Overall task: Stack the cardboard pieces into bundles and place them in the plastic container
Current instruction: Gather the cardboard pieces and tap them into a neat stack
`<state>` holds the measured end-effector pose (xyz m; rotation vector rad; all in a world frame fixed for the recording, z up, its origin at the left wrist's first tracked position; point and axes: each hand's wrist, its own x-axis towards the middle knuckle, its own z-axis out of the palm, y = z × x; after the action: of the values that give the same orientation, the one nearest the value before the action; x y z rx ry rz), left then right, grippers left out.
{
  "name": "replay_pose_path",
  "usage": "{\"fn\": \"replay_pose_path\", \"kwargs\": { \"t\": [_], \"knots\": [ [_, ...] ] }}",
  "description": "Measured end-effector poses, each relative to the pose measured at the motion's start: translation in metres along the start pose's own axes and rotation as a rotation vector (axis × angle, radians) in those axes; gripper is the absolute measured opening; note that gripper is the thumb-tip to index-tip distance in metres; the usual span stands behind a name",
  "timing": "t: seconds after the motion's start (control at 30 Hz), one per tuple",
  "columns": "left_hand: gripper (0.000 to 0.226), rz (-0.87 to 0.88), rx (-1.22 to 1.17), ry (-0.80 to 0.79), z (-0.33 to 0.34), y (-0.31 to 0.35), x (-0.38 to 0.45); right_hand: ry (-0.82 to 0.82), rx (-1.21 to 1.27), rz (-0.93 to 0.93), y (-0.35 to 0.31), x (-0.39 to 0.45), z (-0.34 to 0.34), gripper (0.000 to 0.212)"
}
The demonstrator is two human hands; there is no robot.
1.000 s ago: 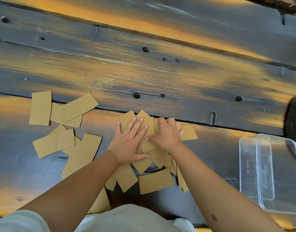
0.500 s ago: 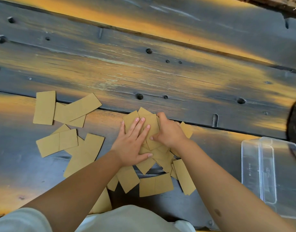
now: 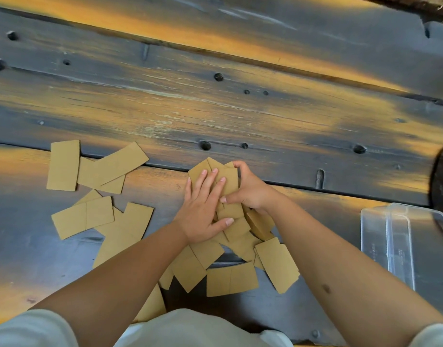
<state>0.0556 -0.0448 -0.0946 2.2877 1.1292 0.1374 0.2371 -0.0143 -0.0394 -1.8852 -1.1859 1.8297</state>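
The whole view is filled by a surface of wide, dark grey wooden planks that run from left to right with a light slope. Narrow dark gaps separate the planks, and small round holes and worn pale scratches mark the wood. Warm orange light lies in long patches over the planks, strongest along the top and at the left edge.

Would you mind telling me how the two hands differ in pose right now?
The left hand lies flat, fingers spread, pressing down on the cardboard pieces; the right hand is curled, gripping their right edge. The left covers their top, the right their side. Both touch the same bundle.
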Motion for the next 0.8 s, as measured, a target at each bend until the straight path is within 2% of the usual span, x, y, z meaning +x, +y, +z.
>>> {"fn": "replay_pose_path", "kwargs": {
  "t": [0.2, 0.37, 0.5, 0.57, 0.67, 0.8],
  "knots": [
    [0.093, -0.018, -0.117, -0.004, -0.004, -0.001, 0.004, 0.063, -0.008, 0.021, -0.002, 0.002, 0.009, 0.075],
    [0.094, -0.05, -0.167, -0.001, -0.006, -0.002, 0.005, -0.024, 0.187, 0.075, 0.003, 0.003, 0.011, 0.074],
    [0.102, -0.09, -0.251, 0.031, -0.01, 0.002, 0.007, -0.018, 0.157, 0.057, 0.006, 0.002, 0.016, 0.096],
    [0.104, -0.1, -0.335, 0.07, -0.013, 0.002, 0.006, -0.021, 0.135, 0.029, 0.005, 0.002, 0.02, 0.1],
    [0.101, -0.125, -0.453, 0.115, -0.017, 0.003, 0.002, -0.026, 0.15, 0.015, 0.007, 0.001, 0.026, 0.096],
    [0.099, -0.117, -0.465, 0.109, -0.02, 0.004, -0.002, 0.04, 0.218, 0.002, 0.013, 0.0, 0.035, 0.083]
  ]
}}
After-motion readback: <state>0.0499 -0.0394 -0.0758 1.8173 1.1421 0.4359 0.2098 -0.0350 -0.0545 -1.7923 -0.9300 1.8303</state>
